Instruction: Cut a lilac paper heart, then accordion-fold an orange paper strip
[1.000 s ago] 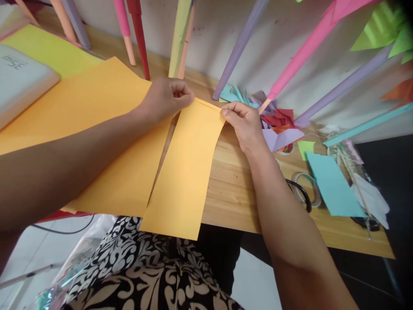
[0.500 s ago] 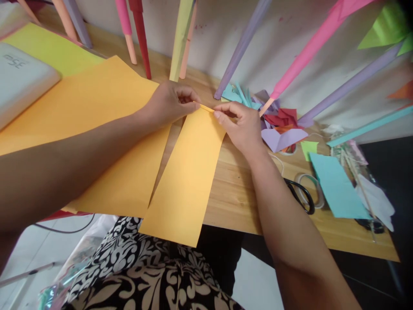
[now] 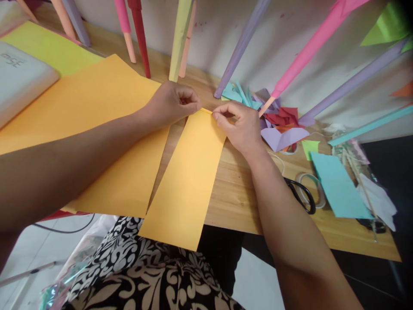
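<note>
A long orange paper strip (image 3: 187, 176) lies on the wooden table (image 3: 238, 189), its near end hanging over the front edge. My left hand (image 3: 172, 103) pinches the strip's far left corner, fingers closed. My right hand (image 3: 240, 125) pinches the far edge just to the right, fingers curled over it. The two hands nearly touch at a narrow fold along that far edge. A large orange sheet (image 3: 84, 112) lies under my left forearm, beside the strip.
Rolled paper sticks (image 3: 238, 47) in several colours lean against the wall behind. Coloured paper scraps (image 3: 277, 125) lie right of my right hand. Black scissors (image 3: 301, 193), a tape ring (image 3: 318, 191) and a teal sheet (image 3: 338, 185) lie further right. A white box (image 3: 19, 82) sits on yellow paper at left.
My right hand has slid left along the strip's far edge toward my left hand. The far edge now shows a narrow fold pinched between both hands.
</note>
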The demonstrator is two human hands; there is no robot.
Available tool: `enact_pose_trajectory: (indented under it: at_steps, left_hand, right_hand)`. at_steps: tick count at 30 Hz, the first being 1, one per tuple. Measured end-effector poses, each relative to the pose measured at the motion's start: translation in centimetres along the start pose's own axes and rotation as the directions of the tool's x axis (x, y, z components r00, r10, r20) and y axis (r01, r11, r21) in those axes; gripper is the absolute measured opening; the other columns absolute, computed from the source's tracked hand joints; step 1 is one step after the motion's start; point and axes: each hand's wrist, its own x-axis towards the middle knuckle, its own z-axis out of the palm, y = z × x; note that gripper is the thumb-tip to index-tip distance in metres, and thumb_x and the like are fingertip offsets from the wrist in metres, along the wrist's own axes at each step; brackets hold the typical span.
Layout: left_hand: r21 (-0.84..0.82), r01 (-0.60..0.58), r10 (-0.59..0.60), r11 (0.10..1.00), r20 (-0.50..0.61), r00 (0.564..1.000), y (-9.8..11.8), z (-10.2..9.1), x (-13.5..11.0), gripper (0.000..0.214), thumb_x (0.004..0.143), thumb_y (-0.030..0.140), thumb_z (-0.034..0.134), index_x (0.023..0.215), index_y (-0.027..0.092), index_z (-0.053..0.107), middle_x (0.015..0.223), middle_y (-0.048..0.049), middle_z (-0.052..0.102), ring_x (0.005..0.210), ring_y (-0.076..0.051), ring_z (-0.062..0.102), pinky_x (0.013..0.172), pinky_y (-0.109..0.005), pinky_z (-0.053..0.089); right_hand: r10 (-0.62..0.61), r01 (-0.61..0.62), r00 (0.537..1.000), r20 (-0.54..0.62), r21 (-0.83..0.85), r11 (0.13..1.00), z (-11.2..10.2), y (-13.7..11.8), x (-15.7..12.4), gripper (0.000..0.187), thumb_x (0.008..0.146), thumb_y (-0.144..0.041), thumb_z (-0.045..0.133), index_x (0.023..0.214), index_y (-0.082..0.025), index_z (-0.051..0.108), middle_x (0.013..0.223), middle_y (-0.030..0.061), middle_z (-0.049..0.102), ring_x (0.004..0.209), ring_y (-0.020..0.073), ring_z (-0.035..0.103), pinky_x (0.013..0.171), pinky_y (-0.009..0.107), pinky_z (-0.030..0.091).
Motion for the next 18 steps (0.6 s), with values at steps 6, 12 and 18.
enact_pose_trajectory:
  at_steps: [6, 12, 18]
  left_hand:
    - [0.063, -0.016, 0.015, 0.998, 0.006, 1.0, -0.27, 0.05, 0.16, 0.015, 0.079, 0.034, 0.065, 0.071, 0.021, 0.063, 0.071, -0.0011, 0.065, 0.072, -0.015, 0.048, 0.066, -0.031, 0.039]
    - [0.137, -0.028, 0.023, 0.99, 0.036, 0.999, 0.53, 0.26, -0.17, 0.016, 0.081, 0.035, 0.067, 0.075, 0.02, 0.063, 0.076, -0.0026, 0.066, 0.078, -0.017, 0.053, 0.074, -0.031, 0.042]
    - [0.125, -0.038, 0.034, 0.991, 0.034, 0.999, 0.2, 0.19, -0.04, 0.016, 0.08, 0.037, 0.067, 0.075, 0.022, 0.064, 0.076, -0.0028, 0.066, 0.083, -0.02, 0.056, 0.077, -0.032, 0.045]
  right_hand:
    - [0.001, -0.002, 0.999, 0.035, 0.01, 1.0, 0.21, 0.16, 0.07, 0.008, 0.086, -0.022, 0.063, 0.082, -0.024, 0.071, 0.084, 0.0002, 0.072, 0.083, 0.0188, 0.064, 0.079, 0.035, 0.049]
    - [-0.002, 0.003, 0.999, 0.046, -0.015, 1.0, 0.35, -0.39, -0.01, 0.008, 0.086, -0.023, 0.065, 0.08, -0.024, 0.07, 0.081, -0.0002, 0.07, 0.08, 0.0181, 0.062, 0.077, 0.034, 0.047]
    - [-0.004, 0.006, 0.998, 0.056, -0.048, 0.999, 0.35, -0.63, 0.08, 0.011, 0.086, -0.018, 0.061, 0.078, -0.023, 0.067, 0.078, -0.0008, 0.067, 0.078, 0.0171, 0.059, 0.076, 0.033, 0.045]
